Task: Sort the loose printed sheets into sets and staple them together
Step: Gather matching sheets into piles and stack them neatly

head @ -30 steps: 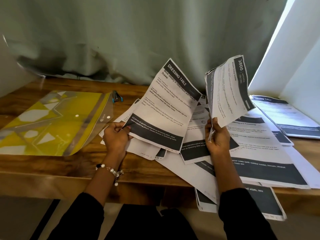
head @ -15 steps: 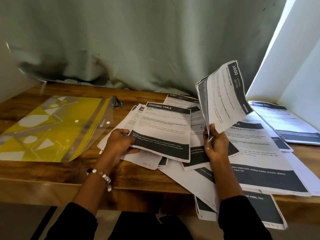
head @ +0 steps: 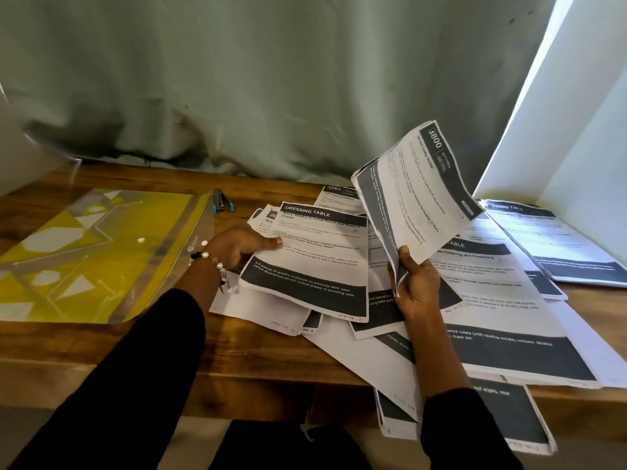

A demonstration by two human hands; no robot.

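Observation:
My left hand point(head: 237, 247) holds the left edge of a "DRESSING TABLE" sheet point(head: 315, 266), thumb on top; the sheet lies flat on the pile of loose printed sheets point(head: 502, 300) spread over the wooden table point(head: 254, 364). To the right, my right hand point(head: 415, 286) grips the bottom corner of a thin bundle of sheets point(head: 414, 198) headed "3800 KITCHEN", held upright and tilted above the pile. A small blue and black stapler point(head: 221, 201) lies at the back, left of the sheets and apart from both hands.
A yellow plastic folder point(head: 84, 256) with a clear flap covers the table's left part. A separate stack of sheets point(head: 570, 245) lies at the far right by a white wall. Some sheets point(head: 502, 418) overhang the front edge. A grey curtain hangs behind.
My left hand has brought the "DRESSING TABLE" sheet down from raised to flat on the pile. The bundle in my right hand has stayed raised and turned slightly.

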